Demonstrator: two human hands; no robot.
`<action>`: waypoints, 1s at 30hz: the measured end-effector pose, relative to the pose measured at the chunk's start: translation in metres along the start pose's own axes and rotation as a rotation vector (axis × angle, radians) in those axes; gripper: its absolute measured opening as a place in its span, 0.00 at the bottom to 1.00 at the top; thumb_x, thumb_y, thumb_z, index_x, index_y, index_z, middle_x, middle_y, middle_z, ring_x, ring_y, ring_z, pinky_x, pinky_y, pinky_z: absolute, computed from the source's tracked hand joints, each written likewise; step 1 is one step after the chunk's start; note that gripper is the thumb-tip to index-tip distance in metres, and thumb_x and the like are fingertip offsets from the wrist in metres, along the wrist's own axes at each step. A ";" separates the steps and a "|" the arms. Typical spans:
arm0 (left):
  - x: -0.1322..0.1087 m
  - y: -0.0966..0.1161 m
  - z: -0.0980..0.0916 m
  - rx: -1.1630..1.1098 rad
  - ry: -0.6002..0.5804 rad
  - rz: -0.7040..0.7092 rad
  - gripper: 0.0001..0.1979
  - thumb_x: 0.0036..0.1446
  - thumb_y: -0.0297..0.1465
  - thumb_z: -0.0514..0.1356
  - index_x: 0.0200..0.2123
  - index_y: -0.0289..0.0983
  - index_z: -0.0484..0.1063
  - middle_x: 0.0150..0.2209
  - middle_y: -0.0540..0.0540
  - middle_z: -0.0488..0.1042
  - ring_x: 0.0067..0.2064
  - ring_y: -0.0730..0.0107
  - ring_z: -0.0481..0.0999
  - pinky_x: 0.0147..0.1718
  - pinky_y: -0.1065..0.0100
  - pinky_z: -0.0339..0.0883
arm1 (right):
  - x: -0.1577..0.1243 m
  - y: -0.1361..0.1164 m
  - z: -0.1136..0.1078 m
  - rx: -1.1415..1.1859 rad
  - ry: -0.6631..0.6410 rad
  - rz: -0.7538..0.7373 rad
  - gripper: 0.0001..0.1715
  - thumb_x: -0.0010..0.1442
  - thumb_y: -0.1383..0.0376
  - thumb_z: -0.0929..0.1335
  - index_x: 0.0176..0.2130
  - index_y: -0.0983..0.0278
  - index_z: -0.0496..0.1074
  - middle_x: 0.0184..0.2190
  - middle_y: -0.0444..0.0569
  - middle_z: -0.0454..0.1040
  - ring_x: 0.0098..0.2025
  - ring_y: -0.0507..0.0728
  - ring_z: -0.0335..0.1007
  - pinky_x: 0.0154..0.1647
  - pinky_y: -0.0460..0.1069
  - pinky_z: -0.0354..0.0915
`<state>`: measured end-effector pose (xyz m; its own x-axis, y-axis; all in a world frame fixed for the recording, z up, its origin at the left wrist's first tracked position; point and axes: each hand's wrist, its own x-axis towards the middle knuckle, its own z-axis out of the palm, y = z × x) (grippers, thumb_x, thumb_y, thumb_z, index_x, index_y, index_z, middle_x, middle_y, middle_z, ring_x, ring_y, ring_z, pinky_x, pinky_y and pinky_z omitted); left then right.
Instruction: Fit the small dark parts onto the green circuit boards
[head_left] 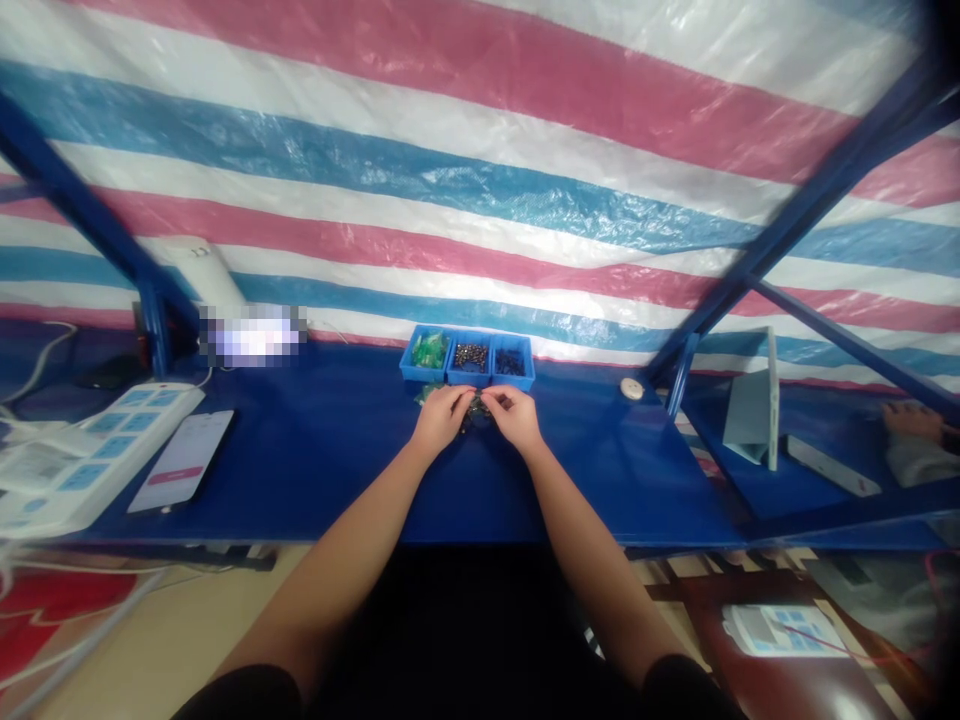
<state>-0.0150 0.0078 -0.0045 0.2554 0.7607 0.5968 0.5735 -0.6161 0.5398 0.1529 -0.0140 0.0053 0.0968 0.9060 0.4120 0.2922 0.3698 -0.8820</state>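
Small dark parts (478,408), loose on the blue table (315,440) just in front of the bins, sit right between your two hands. From the left: a few greenish bits (428,392) lie by your left hand (441,420), whose thumb and fingers are drawn in at the edge of the parts; whether they pinch a piece, I can't tell. Across the little cluster comes your right hand (514,416), thumb and fingertips curled in to meet it, and again the grip is too small to read. Handling, as I judge it: light, stiff, probably slick pieces that could roll off or spring from a hard squeeze, so take them by the sides with your fingertip pads, gently.

Now the containers, left to right! Your left bin (413,374) carries green pieces (430,352), with something pale and shiny among them. Next door, touching it, the middle bin (469,379) shows a heap of brownish, metallic-looking bits (472,355). And your right bin (513,382) holds dark blue or black pieces (509,362), too blurred to single out.
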 end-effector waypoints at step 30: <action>0.001 0.003 -0.004 0.026 -0.008 -0.020 0.16 0.66 0.37 0.48 0.38 0.40 0.75 0.31 0.48 0.78 0.32 0.66 0.75 0.35 0.67 0.65 | 0.015 0.029 -0.030 -0.301 0.117 0.108 0.13 0.55 0.61 0.66 0.37 0.62 0.77 0.31 0.48 0.79 0.33 0.56 0.74 0.43 0.53 0.69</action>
<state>-0.0163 0.0056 0.0000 0.2496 0.7744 0.5814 0.5987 -0.5953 0.5360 0.1914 0.0040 -0.0070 0.2460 0.9003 0.3590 0.5406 0.1800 -0.8218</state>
